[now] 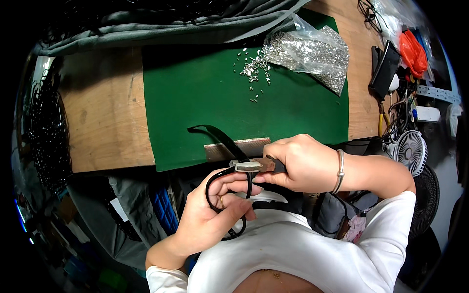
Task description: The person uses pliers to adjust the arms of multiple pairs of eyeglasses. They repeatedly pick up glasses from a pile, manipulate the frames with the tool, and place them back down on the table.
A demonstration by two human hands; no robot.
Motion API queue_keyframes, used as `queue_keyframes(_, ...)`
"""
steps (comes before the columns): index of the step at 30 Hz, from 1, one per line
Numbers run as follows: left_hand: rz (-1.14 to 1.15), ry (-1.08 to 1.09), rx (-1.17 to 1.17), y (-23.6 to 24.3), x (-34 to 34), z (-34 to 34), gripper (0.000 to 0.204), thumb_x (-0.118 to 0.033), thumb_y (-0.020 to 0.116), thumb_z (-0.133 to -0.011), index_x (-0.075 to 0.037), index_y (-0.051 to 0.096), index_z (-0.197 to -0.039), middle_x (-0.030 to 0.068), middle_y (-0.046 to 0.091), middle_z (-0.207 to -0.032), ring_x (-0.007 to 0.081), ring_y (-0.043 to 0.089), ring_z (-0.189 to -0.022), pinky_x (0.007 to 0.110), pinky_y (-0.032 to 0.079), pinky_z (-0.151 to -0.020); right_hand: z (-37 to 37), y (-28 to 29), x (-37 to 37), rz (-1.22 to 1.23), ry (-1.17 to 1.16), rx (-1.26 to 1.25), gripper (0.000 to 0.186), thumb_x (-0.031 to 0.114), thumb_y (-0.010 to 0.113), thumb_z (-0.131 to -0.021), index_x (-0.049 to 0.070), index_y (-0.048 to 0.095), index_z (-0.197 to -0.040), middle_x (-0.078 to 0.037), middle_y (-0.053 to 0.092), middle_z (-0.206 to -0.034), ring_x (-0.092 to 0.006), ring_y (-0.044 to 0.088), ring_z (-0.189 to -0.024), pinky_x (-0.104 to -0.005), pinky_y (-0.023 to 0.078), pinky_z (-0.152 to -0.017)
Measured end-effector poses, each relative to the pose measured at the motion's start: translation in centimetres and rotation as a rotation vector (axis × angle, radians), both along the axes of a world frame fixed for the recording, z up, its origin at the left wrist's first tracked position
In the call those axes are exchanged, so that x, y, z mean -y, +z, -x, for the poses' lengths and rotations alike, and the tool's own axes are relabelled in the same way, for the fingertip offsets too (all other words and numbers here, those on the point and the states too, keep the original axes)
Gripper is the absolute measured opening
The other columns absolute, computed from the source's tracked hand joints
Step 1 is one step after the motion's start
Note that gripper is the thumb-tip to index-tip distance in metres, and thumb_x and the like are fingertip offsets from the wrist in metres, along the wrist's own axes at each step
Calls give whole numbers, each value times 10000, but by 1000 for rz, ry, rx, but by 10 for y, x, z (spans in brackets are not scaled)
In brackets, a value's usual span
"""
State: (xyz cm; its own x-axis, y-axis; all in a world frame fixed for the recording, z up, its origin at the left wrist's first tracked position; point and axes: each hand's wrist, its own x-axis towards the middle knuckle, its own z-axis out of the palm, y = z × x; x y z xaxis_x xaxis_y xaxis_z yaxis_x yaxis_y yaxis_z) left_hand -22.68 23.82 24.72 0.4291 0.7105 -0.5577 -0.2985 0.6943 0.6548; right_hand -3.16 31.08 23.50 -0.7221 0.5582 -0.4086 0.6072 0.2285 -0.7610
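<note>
My right hand (305, 163) is closed around the dark handles of a pair of pliers (266, 165), whose jaws point left. At the jaws, a small metal piece (233, 165) sits on a black strap (222, 136); whether they grip it I cannot tell. One flat end of the strap reaches up and left over the green mat (190, 97). The rest hangs in loops about my left hand (207, 217), whose curled fingers hold it just below the pliers. A narrow, pale patterned strip (213, 152) lies at the mat's front edge behind the hands.
A see-through bag of small silver metal pieces (317, 53) lies at the back right, with loose pieces (254, 68) spilled beside it. Grey fabric (146, 36) lies across the back. At right are a phone (386, 68), yellow-handled pliers (381, 119) and a white fan (411, 152).
</note>
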Motion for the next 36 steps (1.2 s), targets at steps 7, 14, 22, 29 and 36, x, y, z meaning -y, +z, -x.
queue_keyframes(7, 6, 24, 20, 3, -4, 0, 419, 111, 463, -786, 29, 356, -1182, 164, 541, -1034, 153, 596, -729, 228, 465, -649, -7, 9, -29, 391, 119, -3, 299, 320, 590, -794, 23, 559, -808, -125, 585, -716, -254, 580, -649, -323, 435, -571)
queue_keyframes(14, -5, 53, 33, 5, -11, 3, 442, 96, 486, -785, 39, 335, -1196, 165, 545, -1036, 175, 605, -747, 244, 475, -666, -11, -26, -25, 144, -97, -103, 271, 258, 593, -789, 0, 526, -839, -165, 582, -783, -292, 577, -732, -343, 442, -656)
queue_keyframes(22, -442, -86, -957, 11, -69, 69, 359, 32, 608, -708, 62, 502, -1050, 146, 614, -906, 169, 604, -786, 255, 470, -673, -12, -40, -23, -3, -231, -60, 285, 266, 567, -782, -9, 552, -858, -201, 570, -755, -351, 564, -721, -395, 453, -657)
queue_keyframes(29, -739, -30, -1394, -27, -101, 109, 250, -44, 611, -737, 0, 533, -971, 116, 579, -828, 212, 568, -733, 293, 452, -675, -14, -42, -18, -28, -200, -95, 291, 269, 569, -787, -11, 539, -863, -186, 556, -775, -332, 557, -728, -387, 444, -654)
queue_keyframes(36, -1474, 711, -1587, 20, -220, 48, 264, -166, 585, -810, -5, 551, -1015, 75, 584, -832, 114, 520, -680, 232, 436, -622, -12, -38, -19, -19, -188, -39, 271, 263, 571, -789, 3, 543, -862, -170, 559, -765, -332, 558, -712, -382, 444, -641)
